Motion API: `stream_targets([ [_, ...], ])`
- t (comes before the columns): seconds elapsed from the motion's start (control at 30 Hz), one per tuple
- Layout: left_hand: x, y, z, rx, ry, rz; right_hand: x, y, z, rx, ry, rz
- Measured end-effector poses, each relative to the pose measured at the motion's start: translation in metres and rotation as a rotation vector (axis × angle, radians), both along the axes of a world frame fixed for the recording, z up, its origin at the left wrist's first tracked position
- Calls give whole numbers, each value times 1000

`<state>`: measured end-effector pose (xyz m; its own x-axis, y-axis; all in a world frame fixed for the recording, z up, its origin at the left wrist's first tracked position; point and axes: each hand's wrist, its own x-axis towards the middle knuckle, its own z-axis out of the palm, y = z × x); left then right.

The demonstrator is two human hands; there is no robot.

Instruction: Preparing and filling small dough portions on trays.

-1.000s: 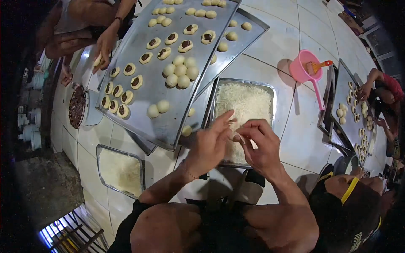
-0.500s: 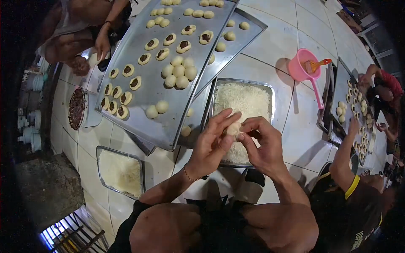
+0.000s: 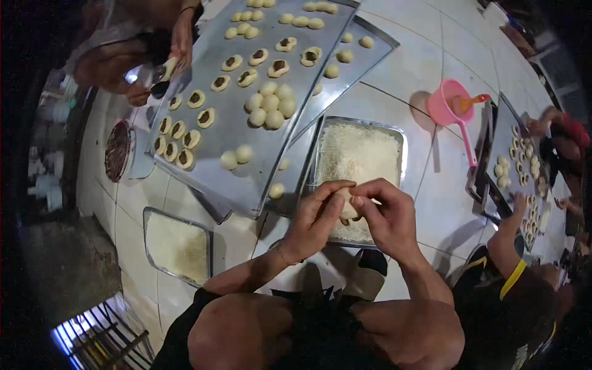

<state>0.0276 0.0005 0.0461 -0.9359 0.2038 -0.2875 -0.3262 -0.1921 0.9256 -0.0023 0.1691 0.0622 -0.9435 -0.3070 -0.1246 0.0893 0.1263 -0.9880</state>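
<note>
A pale piece of dough [image 3: 348,205] is pinched between my two hands, above the near part of a metal tray of white shreds [image 3: 361,148]. My left hand [image 3: 317,223] curls round the dough's left side, fingers closed on it. From the right, the thumb and fingers of my right hand [image 3: 390,217] press on its upper edge. Part of the dough is hidden behind my fingers. Left of my hands lies a large metal sheet [image 3: 216,126]. It carries several round dough balls [image 3: 270,103] and flattened dough pieces with dark filling [image 3: 206,117].
A second shallow tray with pale crumbs [image 3: 179,243] lies at the left, below a tub of dark filling [image 3: 117,151]. At the right stand a pink dipper [image 3: 441,105] with an orange brush [image 3: 468,103] and another loaded sheet [image 3: 515,148]. Co-workers sit at far left and right.
My fingers have shifted on the dough, which looks longer between them now. The view has turned slightly, and the co-worker's hands at far left have moved.
</note>
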Motion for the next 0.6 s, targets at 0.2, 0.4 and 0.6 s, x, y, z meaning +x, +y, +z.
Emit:
stream_targets([
  [0.2,8,-16,-13,688,-479,-43,6,-3,8,55,-32,198],
  [0.4,30,-53,-17,626,-424,94,16,-26,13,146,-88,248],
  [0.6,22,-111,-51,-1234,514,457,17,-27,-2,39,153,184],
])
